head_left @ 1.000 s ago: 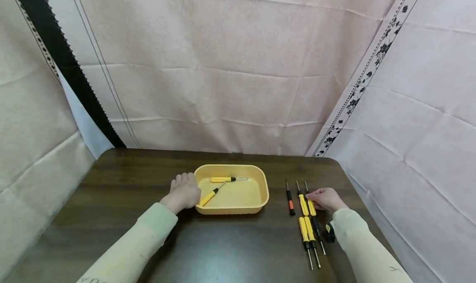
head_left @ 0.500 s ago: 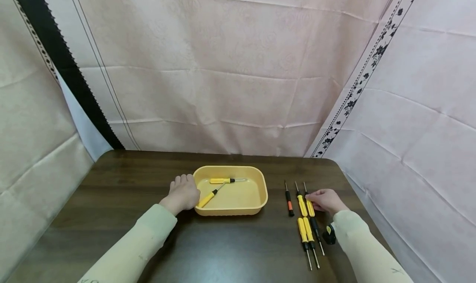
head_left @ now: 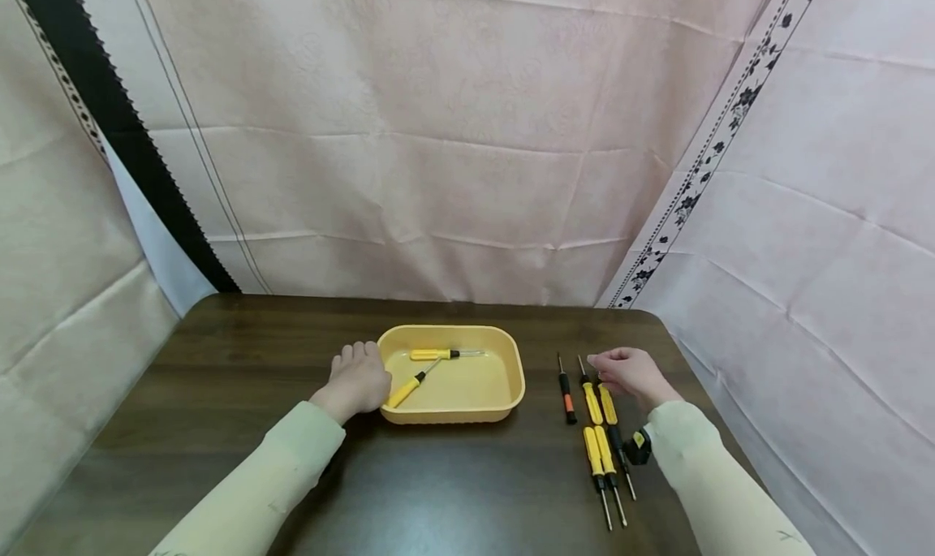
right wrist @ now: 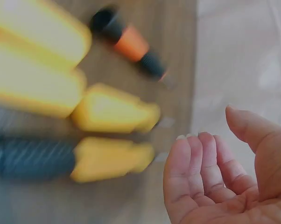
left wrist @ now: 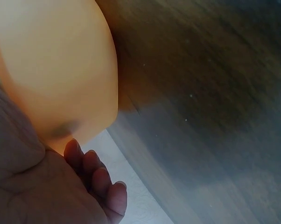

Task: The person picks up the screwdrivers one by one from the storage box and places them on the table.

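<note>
My left hand [head_left: 354, 382] grips the left rim of a shallow yellow plastic basin [head_left: 467, 415]. In the left wrist view its fingers [left wrist: 102, 179] curl beside the basin's outer wall [left wrist: 61, 60]. Two yellow-handled screwdrivers, one lying level [head_left: 433, 354] and one slanted [head_left: 409, 389], rest inside. On the right, my right hand [head_left: 634, 375] hovers over the far end of a yellow screwdriver [head_left: 607, 406], partly hiding its shaft. The right wrist view shows that hand [right wrist: 210, 182] holding nothing, its thumb apart from the bent fingers.
Beside that screwdriver lies another yellow one [head_left: 592, 403]; nearer are two more [head_left: 593, 452] [head_left: 606, 450] and a black-handled one [head_left: 616, 438]. A black-and-orange screwdriver [head_left: 566, 394] lies to their left. The brown table [head_left: 438, 491] ends at a hanging cloth [head_left: 438, 215].
My right hand has let go of the far-right yellow screwdriver and lifted slightly away, toward the table's back. My left hand and the basin stay in place.
</note>
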Tool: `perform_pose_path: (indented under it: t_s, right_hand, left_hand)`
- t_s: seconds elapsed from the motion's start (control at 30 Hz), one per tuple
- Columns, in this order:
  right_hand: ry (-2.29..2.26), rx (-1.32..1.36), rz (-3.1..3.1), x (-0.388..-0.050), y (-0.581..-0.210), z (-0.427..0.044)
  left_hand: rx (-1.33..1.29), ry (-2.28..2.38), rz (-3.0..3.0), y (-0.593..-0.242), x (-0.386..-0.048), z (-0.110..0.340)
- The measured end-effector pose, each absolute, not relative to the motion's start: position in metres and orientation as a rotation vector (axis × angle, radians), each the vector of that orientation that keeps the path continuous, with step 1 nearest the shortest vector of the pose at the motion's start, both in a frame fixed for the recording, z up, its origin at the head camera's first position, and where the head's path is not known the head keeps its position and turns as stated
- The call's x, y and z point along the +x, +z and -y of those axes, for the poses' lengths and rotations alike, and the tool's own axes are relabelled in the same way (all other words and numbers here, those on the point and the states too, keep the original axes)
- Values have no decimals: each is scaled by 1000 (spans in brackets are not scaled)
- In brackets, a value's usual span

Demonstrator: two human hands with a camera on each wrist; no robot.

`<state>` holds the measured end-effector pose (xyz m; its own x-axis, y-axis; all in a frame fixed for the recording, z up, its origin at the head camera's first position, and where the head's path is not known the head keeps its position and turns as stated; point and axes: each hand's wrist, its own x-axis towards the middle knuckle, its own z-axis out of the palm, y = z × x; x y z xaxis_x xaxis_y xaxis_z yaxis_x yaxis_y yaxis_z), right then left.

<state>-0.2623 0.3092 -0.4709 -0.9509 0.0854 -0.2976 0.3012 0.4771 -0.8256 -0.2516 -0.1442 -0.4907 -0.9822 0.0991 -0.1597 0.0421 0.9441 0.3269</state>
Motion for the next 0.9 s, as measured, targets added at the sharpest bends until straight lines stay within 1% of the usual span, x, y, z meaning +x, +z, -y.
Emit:
perform_pose_path:
  t_s: [0.3, 0.5, 0.7, 0.9]
  right_hand:
    - [-1510, 141, -2518, -264, -443, -234]
    - [-1571, 62, -2469, -268, -440, -190]
    - [-1408, 0, -2511, -268, -447, -164]
    - [-1283, -162, -2592, -267, -447, -146]
  left_hand:
    - [104, 483, -2925, -491, -249, 145]
    - [92, 497, -2939, -489, -250, 145]
    - [98, 494, -2934, -492, -251, 145]
    - [97, 493, -2942, -494, -253, 144]
